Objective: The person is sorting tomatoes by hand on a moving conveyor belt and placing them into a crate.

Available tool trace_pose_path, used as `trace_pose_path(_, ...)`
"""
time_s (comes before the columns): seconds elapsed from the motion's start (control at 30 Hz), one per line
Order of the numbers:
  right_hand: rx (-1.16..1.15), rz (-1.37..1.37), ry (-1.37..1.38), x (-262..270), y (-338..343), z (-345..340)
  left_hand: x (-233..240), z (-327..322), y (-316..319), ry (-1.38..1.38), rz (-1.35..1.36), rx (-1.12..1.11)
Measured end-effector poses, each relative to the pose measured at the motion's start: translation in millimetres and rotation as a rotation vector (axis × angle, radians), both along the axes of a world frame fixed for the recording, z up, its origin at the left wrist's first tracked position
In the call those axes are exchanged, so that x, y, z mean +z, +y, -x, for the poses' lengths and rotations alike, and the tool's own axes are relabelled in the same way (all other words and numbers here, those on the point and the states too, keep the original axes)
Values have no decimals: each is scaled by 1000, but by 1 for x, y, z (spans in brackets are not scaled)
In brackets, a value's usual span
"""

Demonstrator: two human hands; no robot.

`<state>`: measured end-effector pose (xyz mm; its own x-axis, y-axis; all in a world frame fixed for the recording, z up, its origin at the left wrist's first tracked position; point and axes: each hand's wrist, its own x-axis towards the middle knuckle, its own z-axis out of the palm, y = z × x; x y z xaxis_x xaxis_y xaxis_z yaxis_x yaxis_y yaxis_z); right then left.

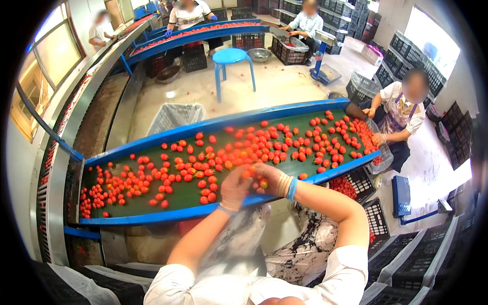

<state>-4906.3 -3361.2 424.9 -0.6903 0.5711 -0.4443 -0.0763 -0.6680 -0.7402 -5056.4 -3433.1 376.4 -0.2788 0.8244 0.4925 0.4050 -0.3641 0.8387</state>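
Note:
My left hand (235, 188) and my right hand (271, 178), both in thin gloves, meet above the near blue edge of a sorting belt. Small red tomatoes show between them; some lie in the curled fingers of my right hand, one at the fingers of my left hand. How many my left hand holds is hidden. Below and beyond the hands, many cherry tomatoes (190, 166) with green stems are spread over the green belt (244, 131), which has blue side rails (152, 219). A blurred orange-red patch lies just behind my hands.
At the belt's right end a co-worker (404, 110) handles tomatoes beside a lined crate. Black crates (360, 183) of tomatoes stand under that end. A blue stool (230, 56) and a lined crate (175, 116) stand beyond the belt. A metal conveyor (95, 76) runs along the left. Other people work farther back.

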Motion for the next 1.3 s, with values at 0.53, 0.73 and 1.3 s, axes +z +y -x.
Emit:
trace_pose_path(0.53, -63, -136, 123, 22, -21, -11, 11, 24, -15, 228, -47, -427)
trace_pose_path(0.73, -173, -440, -99, 75, -13, -102, -18, 38, -7, 73, -102, -340)
trace_pose_path(1.3, -622, -932, -1378, 42, -70, -284, -15, 83, -26, -39, -27, -338)
